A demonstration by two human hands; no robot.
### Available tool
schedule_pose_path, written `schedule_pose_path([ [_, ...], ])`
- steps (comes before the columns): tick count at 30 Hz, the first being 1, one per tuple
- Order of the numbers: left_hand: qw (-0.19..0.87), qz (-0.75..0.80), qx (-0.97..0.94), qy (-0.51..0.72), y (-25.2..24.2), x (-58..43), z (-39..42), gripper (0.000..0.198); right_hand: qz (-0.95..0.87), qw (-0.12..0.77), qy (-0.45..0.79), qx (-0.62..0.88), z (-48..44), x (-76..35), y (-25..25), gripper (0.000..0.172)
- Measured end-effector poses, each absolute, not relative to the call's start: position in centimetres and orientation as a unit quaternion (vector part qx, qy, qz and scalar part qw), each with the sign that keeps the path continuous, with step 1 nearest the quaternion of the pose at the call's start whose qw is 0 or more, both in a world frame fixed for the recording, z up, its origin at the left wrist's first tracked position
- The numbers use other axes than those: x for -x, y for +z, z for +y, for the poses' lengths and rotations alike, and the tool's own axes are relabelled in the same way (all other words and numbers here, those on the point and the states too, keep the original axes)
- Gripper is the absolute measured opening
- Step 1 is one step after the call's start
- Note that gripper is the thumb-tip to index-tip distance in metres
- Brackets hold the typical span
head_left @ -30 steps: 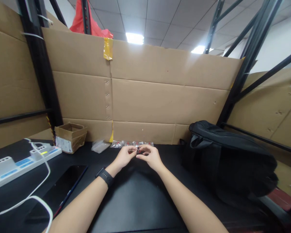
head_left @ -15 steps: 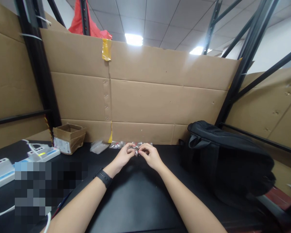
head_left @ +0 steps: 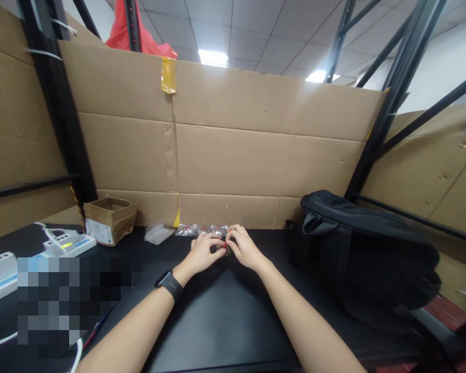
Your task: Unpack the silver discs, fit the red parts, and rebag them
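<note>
My left hand (head_left: 205, 250) and my right hand (head_left: 244, 247) meet over the black table, fingertips pinched together on a small shiny packet with a red part (head_left: 226, 249). Most of that packet is hidden by the fingers, so its contents cannot be made out. Just behind the hands, against the cardboard wall, small clear plastic bags (head_left: 186, 230) with red marks lie in a row. Left of them is a flat translucent plastic bag (head_left: 158, 233). A black watch (head_left: 169, 285) is on my left wrist.
At the left stand an open cardboard box (head_left: 111, 220) and a white power strip (head_left: 70, 248) with plugs and cables. A large black backpack (head_left: 368, 254) occupies the right side. Upright cardboard (head_left: 233, 160) closes off the back between black rack posts (head_left: 54, 103).
Both hands have come slightly nearer and right, the left one turning more palm-down. The red part of the packet now shows between the fingers, and more of the bags behind are uncovered.
</note>
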State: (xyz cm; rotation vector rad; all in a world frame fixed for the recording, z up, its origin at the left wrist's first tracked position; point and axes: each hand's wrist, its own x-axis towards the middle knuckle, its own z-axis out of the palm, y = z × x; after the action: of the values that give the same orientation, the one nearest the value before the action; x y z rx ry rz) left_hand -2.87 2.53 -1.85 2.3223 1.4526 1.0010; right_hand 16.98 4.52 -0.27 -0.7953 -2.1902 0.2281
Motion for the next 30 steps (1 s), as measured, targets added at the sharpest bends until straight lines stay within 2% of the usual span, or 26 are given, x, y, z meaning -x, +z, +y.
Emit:
schedule_pose_path([
  [5, 0.069, 0.524, -0.778, 0.339, -1.4, 4.4, 3.2, 0.029, -0.862, 0.376, 0.062, 0.335, 5.5, -17.9, -0.9, 0.009],
  [9, 0.002, 0.573, -0.773, 0.272, -1.1, 6.7, 3.9, 0.013, -0.860, 0.357, 0.054, 0.360, 6.6, -18.4, -2.0, 0.009],
  [15, 0.020, 0.565, -0.796, 0.216, -1.6, 7.9, 4.3, 0.008, -0.856, 0.324, 0.055, 0.399, 7.8, -19.1, -3.0, 0.007],
  [17, 0.018, 0.560, -0.799, 0.221, -1.8, 7.9, 4.4, 0.007, -0.848, 0.310, 0.053, 0.428, 8.2, -20.0, -2.9, 0.015],
  [20, 0.005, 0.569, -0.792, 0.222, -2.1, 8.0, 4.5, 0.013, -0.836, 0.270, 0.057, 0.474, 8.7, -21.6, -2.8, 0.037],
  [22, 0.000, 0.573, -0.792, 0.210, -2.1, 8.0, 4.5, 0.010, -0.835, 0.253, 0.077, 0.483, 9.1, -22.5, -2.8, 0.036],
  [24, -0.003, 0.570, -0.798, 0.195, -2.1, 7.9, 4.4, 0.006, -0.834, 0.265, 0.096, 0.475, 9.4, -23.1, -3.0, 0.029],
  [30, -0.033, 0.567, -0.802, 0.185, -2.2, 7.4, 3.8, 0.018, -0.819, 0.305, 0.128, 0.469, 9.9, -23.4, -3.5, 0.030],
])
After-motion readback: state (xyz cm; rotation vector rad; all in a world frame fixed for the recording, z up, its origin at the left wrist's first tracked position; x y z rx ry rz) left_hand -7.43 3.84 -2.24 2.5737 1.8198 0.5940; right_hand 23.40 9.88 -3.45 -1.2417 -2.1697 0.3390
